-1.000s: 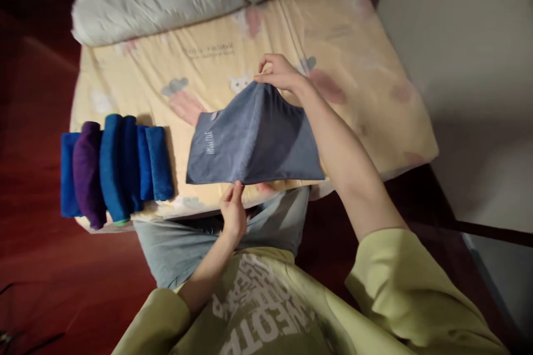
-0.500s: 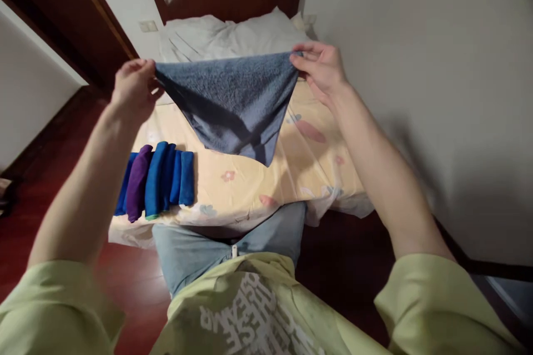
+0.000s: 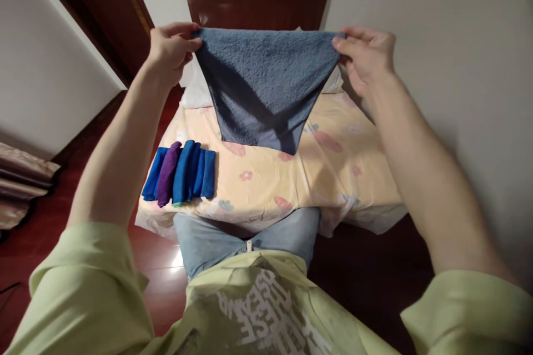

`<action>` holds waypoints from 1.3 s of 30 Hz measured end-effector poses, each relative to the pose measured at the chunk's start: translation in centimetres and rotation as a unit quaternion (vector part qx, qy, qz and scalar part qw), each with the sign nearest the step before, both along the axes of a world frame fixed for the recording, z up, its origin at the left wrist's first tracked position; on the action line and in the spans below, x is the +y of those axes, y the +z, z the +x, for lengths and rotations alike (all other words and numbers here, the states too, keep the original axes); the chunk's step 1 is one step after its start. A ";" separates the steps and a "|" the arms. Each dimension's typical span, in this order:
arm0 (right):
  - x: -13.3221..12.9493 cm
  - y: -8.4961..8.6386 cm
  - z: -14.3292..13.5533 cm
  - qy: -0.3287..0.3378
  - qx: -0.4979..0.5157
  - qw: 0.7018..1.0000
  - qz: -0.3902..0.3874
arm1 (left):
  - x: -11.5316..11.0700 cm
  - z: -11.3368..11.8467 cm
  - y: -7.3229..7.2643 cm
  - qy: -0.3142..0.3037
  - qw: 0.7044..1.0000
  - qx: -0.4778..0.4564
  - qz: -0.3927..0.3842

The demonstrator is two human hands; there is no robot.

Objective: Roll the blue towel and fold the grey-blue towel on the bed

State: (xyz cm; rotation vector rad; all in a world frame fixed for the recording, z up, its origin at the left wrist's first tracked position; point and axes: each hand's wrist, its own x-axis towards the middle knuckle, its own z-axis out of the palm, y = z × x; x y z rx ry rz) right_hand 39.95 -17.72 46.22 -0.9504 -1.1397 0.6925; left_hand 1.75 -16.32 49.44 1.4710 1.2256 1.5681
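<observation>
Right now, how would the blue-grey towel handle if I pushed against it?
The blue-grey towel is probably floppy: it droops below a top edge stretched between the left hand and the right hand. It is likely light, as fingertip pinches at two corners hold it up. Its fuzzy face suggests it isn't slippery.

I stretch both forearms up and away from me, bare and well apart. My left forearm [image 3: 119, 147] slants from near left toward the far middle, ending in my left hand [image 3: 171, 51], its thumb pressed in a pinch against the forefinger. My right forearm [image 3: 422, 158] slants in from near right, and my right hand [image 3: 371, 58] pinches likewise, about level with the left, thumb pointing inward.
</observation>
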 end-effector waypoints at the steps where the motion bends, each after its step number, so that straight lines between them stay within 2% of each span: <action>1: 0.1 0.3 0.3 -0.009 0.002 1.000 0.001 | 0.1 0.3 0.3 -0.004 1.000 0.002 0.007; 6: 0.2 1.2 2.2 -0.056 -0.035 0.998 0.020 | 0.2 1.9 1.8 -0.023 0.997 0.032 0.059; 8: -0.2 1.4 2.6 -0.055 -0.034 0.998 0.017 | 0.1 2.3 2.2 -0.020 0.996 0.050 0.069; 13: -2.6 0.9 3.4 -0.050 -0.034 0.998 -0.022 | -0.5 1.8 1.7 -0.016 0.990 0.129 0.047; 17: -5.3 -0.7 5.3 -0.071 -0.080 0.991 -0.085 | -2.6 1.1 0.1 -0.043 0.975 0.214 -0.039; 21: -6.8 -2.9 7.6 -0.050 -0.094 0.983 -0.151 | -3.7 1.0 -2.5 -0.088 0.965 0.207 -0.137; 23: -6.6 -4.3 8.0 -0.039 -0.095 0.978 -0.180 | -3.1 1.4 -4.3 -0.111 0.965 0.175 -0.163; 26: -4.7 -6.8 7.1 -0.037 -0.081 0.972 -0.219 | -0.6 2.8 -7.5 -0.134 0.965 0.107 -0.198; 29: -1.7 -9.2 5.3 -0.037 -0.057 0.965 -0.252 | 2.5 4.5 -10.2 -0.112 0.967 0.041 -0.224; 32: 1.5 -10.6 3.9 -0.042 -0.053 0.971 -0.228 | 5.4 5.6 -11.4 -0.074 0.972 -0.024 -0.224; 35: 3.8 -10.7 3.6 -0.045 -0.052 0.986 -0.155 | 7.2 5.2 -11.0 -0.066 0.981 -0.063 -0.169; 37: 4.5 -10.7 3.9 -0.039 -0.055 0.992 -0.105 | 7.5 4.2 -10.8 -0.070 0.989 -0.063 -0.110; 39: 4.3 -11.8 4.5 -0.028 -0.072 0.995 -0.070 | 6.9 2.9 -11.9 -0.049 0.995 -0.056 -0.069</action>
